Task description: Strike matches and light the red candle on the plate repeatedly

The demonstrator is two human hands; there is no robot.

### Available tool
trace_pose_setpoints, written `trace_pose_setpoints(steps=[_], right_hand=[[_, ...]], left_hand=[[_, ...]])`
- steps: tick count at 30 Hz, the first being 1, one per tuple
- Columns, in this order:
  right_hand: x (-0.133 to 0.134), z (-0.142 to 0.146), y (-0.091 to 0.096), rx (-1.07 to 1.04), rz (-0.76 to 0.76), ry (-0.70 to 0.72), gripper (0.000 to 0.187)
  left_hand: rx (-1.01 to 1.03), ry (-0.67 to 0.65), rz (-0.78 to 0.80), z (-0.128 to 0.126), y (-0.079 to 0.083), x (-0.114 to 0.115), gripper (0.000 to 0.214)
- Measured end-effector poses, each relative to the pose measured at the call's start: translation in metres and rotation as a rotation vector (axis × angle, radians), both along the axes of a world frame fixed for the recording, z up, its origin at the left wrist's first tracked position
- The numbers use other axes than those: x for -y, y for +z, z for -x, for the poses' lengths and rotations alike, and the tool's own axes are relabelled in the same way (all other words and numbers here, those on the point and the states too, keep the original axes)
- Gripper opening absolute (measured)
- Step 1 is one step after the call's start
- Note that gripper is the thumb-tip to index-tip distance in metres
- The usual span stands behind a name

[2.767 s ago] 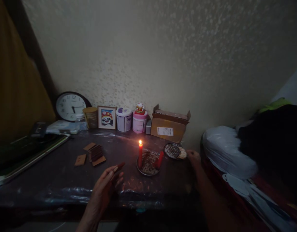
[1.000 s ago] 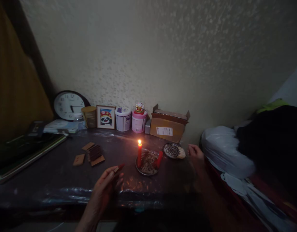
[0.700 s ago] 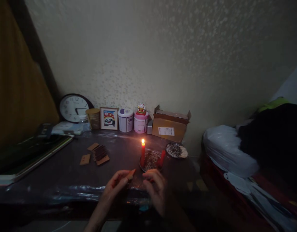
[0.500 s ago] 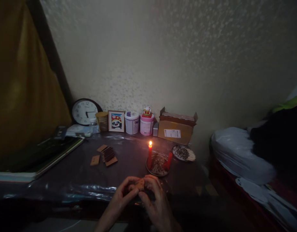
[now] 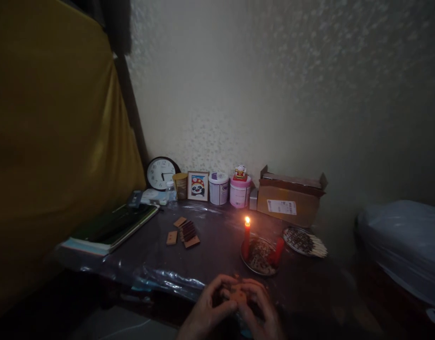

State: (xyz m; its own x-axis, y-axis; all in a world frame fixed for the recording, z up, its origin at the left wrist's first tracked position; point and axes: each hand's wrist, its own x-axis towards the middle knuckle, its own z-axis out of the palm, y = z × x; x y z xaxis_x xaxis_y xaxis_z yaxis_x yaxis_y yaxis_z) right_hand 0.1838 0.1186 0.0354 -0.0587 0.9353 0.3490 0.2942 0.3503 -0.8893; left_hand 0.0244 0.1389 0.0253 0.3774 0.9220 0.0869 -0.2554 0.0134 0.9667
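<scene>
Much of the left side of my feed is now yellow cloth (image 5: 51, 141), far more than half a second ago, because the head camera has swung left and the whole dark table (image 5: 217, 245) has slid toward the right of the picture. The cardboard box (image 5: 290, 203) against the wall, the round dish (image 5: 253, 272) and the lit candle (image 5: 246, 236) standing in it have moved with the table but keep their places on it. Nearly three seconds back the hands were well apart, the right one out by the far dish. Now the left hand (image 5: 205, 311) and right hand (image 5: 262, 309) are pressed together at the bottom edge, just in front of the candle dish and over the near edge of the table. The small brown piece (image 5: 238, 297) sits right between them. The fingers of both hands curl in and close on it from either side, so only its top face shows. It looks flat and stubby, glowing warm orange-brown in the candlelight. In this gloom I cannot make out its outline or markings.
</scene>
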Motion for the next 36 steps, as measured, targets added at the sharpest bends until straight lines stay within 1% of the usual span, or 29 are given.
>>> trace_pose_setpoints(steps=[3, 6, 10, 15, 19, 23, 27, 36], right_hand=[[0.001, 0.004, 0.001, -0.038, 0.002, -0.030, 0.020], [0.001, 0.008, -0.004, -0.084, -0.026, -0.069, 0.025], [-0.002, 0.010, -0.015, -0.109, -0.043, -0.036, 0.027], [-0.004, 0.010, -0.025, -0.083, -0.052, -0.043, 0.030], [-0.004, 0.009, -0.024, -0.070, -0.052, -0.027, 0.029], [-0.004, 0.009, -0.024, -0.071, -0.065, -0.045, 0.026], [-0.005, 0.009, -0.027, -0.050, -0.056, -0.034, 0.030], [-0.005, 0.007, -0.028, -0.042, -0.039, -0.042, 0.027]], left_hand=[[0.044, -0.008, 0.011, 0.001, -0.006, -0.001, 0.036], [0.054, -0.002, 0.007, 0.002, -0.008, 0.000, 0.036], [0.041, 0.020, -0.011, 0.003, -0.004, 0.002, 0.036], [0.057, 0.013, -0.003, 0.003, 0.000, 0.003, 0.037], [0.069, 0.018, 0.008, 0.001, -0.001, 0.003, 0.037], [0.084, 0.020, 0.012, 0.000, -0.004, 0.002, 0.038], [0.072, 0.028, 0.008, 0.000, -0.006, 0.001, 0.038], [0.082, 0.018, -0.005, -0.001, -0.004, 0.001, 0.037]])
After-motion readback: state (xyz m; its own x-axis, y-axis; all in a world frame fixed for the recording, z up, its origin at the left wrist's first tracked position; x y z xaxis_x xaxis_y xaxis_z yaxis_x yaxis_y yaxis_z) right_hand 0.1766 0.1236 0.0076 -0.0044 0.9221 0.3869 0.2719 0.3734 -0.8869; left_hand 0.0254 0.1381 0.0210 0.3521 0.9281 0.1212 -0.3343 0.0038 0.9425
